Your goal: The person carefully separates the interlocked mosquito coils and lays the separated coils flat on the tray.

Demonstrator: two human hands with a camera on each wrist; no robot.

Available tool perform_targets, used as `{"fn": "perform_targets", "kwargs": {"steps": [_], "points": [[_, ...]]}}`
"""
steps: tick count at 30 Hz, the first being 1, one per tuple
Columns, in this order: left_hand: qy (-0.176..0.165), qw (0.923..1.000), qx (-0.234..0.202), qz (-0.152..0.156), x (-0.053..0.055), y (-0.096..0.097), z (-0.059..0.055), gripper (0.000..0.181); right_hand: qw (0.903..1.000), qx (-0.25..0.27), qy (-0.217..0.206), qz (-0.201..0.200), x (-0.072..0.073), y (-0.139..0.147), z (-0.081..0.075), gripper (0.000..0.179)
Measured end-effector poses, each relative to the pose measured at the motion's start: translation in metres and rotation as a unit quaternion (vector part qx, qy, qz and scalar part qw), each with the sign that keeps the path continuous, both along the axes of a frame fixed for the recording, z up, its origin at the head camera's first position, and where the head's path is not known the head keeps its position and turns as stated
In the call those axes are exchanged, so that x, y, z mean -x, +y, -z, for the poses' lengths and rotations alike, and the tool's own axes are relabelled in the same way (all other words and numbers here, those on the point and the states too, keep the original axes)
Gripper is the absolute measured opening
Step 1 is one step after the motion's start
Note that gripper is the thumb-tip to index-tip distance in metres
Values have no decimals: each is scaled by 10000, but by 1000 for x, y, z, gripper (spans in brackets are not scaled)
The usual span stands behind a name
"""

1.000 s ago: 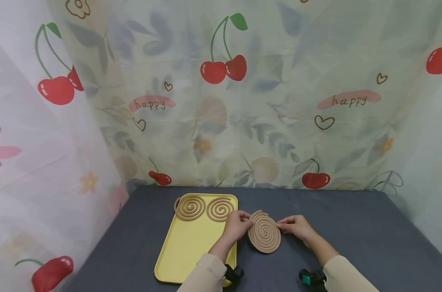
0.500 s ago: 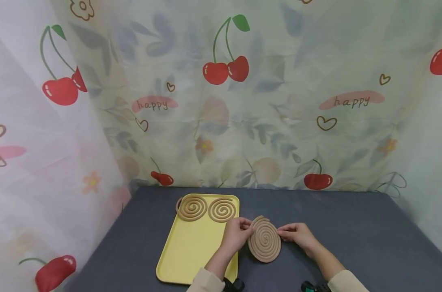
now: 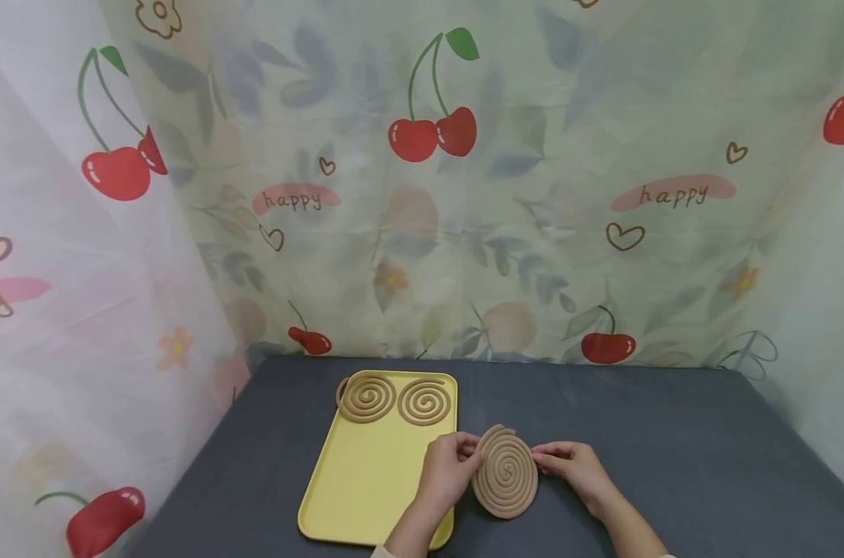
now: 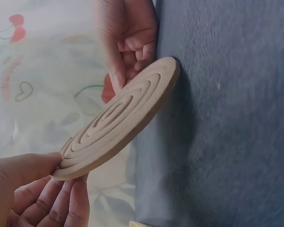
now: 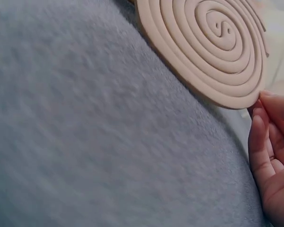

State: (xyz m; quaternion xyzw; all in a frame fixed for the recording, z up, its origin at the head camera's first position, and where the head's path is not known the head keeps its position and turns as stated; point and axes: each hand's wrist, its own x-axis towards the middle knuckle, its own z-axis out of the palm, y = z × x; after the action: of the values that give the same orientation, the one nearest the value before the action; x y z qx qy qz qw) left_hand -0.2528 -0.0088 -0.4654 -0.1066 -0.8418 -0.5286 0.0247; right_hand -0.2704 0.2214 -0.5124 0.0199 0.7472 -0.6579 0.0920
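Observation:
A brown mosquito coil (image 3: pixel 507 474), two spirals nested flat together, is tilted up between both hands over the dark tabletop. My left hand (image 3: pixel 448 469) pinches its upper left rim, thumb on the front face and fingers behind, as the left wrist view shows. At the opposite rim my right hand (image 5: pixel 274 156) pinches the edge between thumb and forefinger. In the left wrist view the lower edge of the coil (image 4: pixel 116 116) comes close to the table cloth. Two looser spiral coils lie at the far end of a yellow tray (image 3: pixel 355 496): a left coil (image 3: pixel 369 396) and a right coil (image 3: pixel 425 401).
The tray stands on the dark cloth-covered table (image 3: pixel 645 418), just left of the held coil. Part of the left coil's outer loop reaches past the tray's left rim. A printed curtain (image 3: pixel 533 256) with cherries encloses the back and sides.
Both hands have moved nearer the person, bringing the held coil down in the head view. Their grips on its two sides stay the same. The coils on the tray have not moved.

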Motion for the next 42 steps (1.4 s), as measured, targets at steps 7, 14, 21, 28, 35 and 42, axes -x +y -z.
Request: {"fn": "perform_targets", "kwargs": {"steps": [7, 14, 21, 28, 35, 42], "points": [[24, 10000, -50, 82, -10, 0, -4, 11, 9985, -159, -39, 518, -9, -7, -1, 31], [146, 9999, 66, -8, -17, 0, -6, 8, 9985, -136, -79, 520, -16, -10, 0, 31], [259, 9996, 138, 49, -25, 1, -12, 5, 9995, -27, -84, 315, -21, -9, 2, 34], [290, 9990, 268, 205, -33, 0, -18, 7, 9993, -4, -99, 360, -34, -8, 4, 35], [549, 9972, 387, 332, -37, -1, -19, 6, 9999, 76, -127, 70, -44, -8, 7, 35], [502, 9969, 384, 472, -39, -3, -20, 6, 9998, 145, -146, -33, -47, -7, 7, 34]]}}
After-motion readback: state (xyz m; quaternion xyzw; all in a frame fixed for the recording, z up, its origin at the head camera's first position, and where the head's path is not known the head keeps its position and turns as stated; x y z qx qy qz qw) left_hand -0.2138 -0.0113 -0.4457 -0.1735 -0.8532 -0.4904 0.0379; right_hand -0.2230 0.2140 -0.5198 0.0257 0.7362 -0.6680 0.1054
